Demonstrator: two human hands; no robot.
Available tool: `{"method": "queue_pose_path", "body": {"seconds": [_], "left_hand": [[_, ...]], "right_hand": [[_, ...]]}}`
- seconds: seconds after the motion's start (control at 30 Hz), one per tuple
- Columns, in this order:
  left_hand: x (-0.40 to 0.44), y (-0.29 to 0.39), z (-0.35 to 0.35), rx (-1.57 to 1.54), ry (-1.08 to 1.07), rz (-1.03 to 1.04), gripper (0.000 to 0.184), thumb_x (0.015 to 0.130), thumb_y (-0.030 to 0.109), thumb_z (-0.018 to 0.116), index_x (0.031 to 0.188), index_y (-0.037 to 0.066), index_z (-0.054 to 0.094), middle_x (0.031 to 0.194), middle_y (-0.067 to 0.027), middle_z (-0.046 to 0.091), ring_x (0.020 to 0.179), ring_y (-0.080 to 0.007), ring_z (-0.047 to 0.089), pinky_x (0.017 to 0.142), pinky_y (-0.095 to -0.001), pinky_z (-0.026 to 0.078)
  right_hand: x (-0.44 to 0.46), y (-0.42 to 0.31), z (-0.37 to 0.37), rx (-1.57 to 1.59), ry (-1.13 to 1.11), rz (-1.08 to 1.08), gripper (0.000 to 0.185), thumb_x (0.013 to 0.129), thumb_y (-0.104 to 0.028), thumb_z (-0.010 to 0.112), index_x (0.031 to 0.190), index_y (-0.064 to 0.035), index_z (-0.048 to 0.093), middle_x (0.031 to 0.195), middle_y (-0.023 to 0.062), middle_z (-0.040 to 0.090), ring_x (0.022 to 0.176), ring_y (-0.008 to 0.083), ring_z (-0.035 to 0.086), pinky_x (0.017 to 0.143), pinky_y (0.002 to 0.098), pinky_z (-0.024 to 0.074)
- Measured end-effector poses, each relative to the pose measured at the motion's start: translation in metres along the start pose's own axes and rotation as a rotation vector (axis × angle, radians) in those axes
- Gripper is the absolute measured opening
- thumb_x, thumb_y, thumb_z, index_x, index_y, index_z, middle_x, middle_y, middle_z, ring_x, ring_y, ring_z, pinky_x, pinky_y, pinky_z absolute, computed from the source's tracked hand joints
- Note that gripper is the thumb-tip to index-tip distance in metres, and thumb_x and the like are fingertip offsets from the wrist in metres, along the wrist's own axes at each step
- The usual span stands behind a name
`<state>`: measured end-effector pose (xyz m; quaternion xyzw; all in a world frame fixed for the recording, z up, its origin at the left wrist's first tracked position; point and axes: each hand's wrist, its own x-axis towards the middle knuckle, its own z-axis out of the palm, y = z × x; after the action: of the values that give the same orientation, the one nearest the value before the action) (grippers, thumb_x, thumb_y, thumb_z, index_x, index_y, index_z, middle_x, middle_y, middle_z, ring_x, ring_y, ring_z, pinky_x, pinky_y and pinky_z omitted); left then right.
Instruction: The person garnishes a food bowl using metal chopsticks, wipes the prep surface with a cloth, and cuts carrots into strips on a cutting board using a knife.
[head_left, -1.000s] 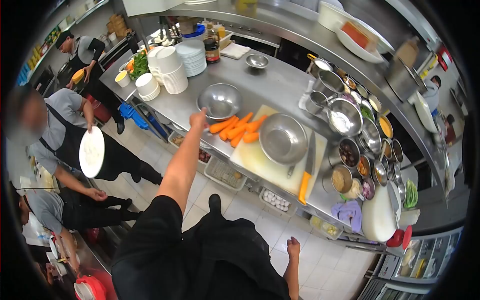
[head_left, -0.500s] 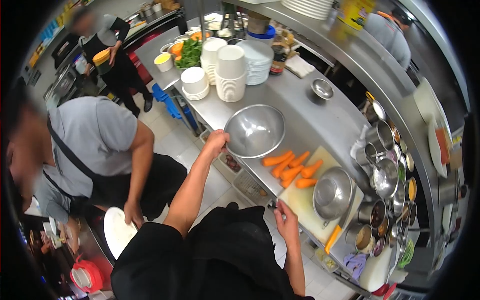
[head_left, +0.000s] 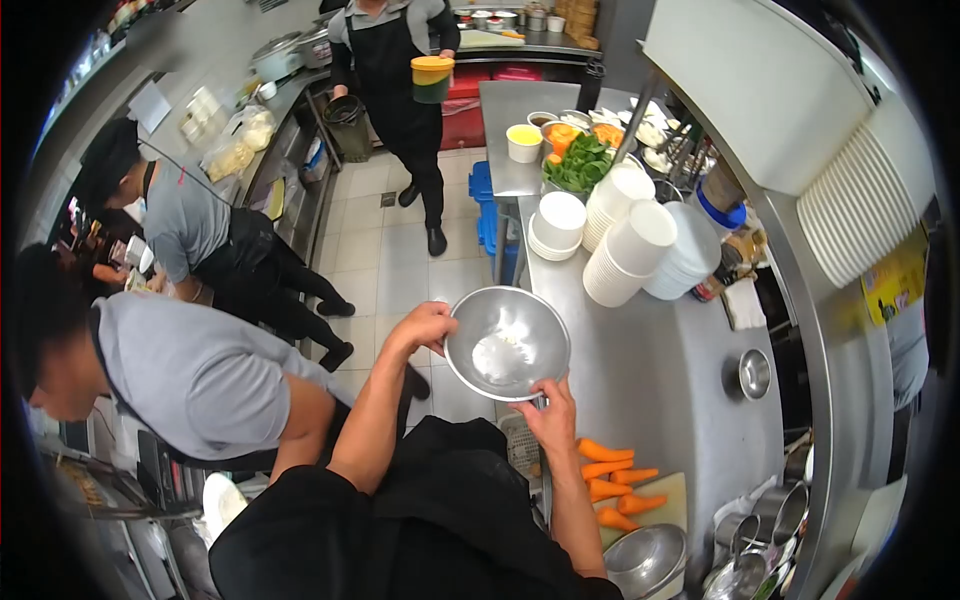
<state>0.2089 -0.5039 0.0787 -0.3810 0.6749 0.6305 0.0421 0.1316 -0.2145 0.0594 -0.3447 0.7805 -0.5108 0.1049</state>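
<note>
A shiny metal bowl (head_left: 507, 343) is held up in front of my body, beside the counter's near edge. My left hand (head_left: 426, 328) grips its left rim, and my right hand (head_left: 548, 408) is closed on the lower right rim. The bowl looks empty, with bright reflections inside. Several orange carrots (head_left: 608, 470) lie on the counter to the right of my right forearm, some over a pale cutting board (head_left: 676, 500). A second metal bowl (head_left: 646, 560) rests on that board.
Stacked white bowls (head_left: 625, 250), leafy greens (head_left: 580, 163) and a small metal bowl (head_left: 748, 374) stand on the steel counter (head_left: 640, 370). A co-worker (head_left: 190, 380) is close on my left; another person (head_left: 398, 90) stands in the aisle holding a yellow-lidded container (head_left: 432, 78).
My view has turned left. The bowl, first on the counter, has been lifted away from the carrots. My right hand has come up and taken hold of its rim.
</note>
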Motion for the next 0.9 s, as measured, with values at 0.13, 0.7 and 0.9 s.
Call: {"method": "queue_pose_path", "body": {"seconds": [0.13, 0.7, 0.9], "left_hand": [[0.005, -0.017, -0.035, -0.087, 0.127, -0.042, 0.046, 0.086, 0.044, 0.068, 0.103, 0.004, 0.056, 0.083, -0.0107, 0.063, 0.057, -0.017, 0.061, 0.052, -0.0306, 0.055], [-0.033, -0.385, -0.115, 0.131, 0.019, -0.757, 0.035, 0.093, 0.041, 0.056, 0.084, 0.008, 0.065, 0.07, -0.0062, 0.061, 0.053, -0.0191, 0.055, 0.044, -0.0383, 0.044], [-0.073, -0.423, -0.131, -0.478, 0.399, -0.843, 0.037, 0.094, 0.036, 0.051, 0.12, 0.01, 0.054, 0.097, -0.0076, 0.061, 0.074, -0.0219, 0.06, 0.064, -0.0396, 0.051]], "right_hand": [[0.021, 0.012, 0.033, 0.083, -0.031, 0.118, 0.044, 0.062, -0.021, 0.09, 0.086, -0.0041, 0.056, 0.101, 0.0165, 0.06, 0.085, 0.0337, 0.061, 0.069, 0.0397, 0.0513], [0.145, 0.156, 0.18, 0.243, -0.252, 0.703, 0.042, 0.081, -0.039, 0.077, 0.088, 0.0002, 0.064, 0.076, 0.0094, 0.067, 0.061, 0.0178, 0.064, 0.055, 0.0295, 0.0523], [0.266, 0.237, 0.249, 0.967, -0.318, 1.188, 0.074, 0.09, -0.065, 0.051, 0.133, -0.0055, 0.043, 0.111, 0.0216, 0.057, 0.084, 0.0359, 0.064, 0.07, 0.0457, 0.0609]]}}
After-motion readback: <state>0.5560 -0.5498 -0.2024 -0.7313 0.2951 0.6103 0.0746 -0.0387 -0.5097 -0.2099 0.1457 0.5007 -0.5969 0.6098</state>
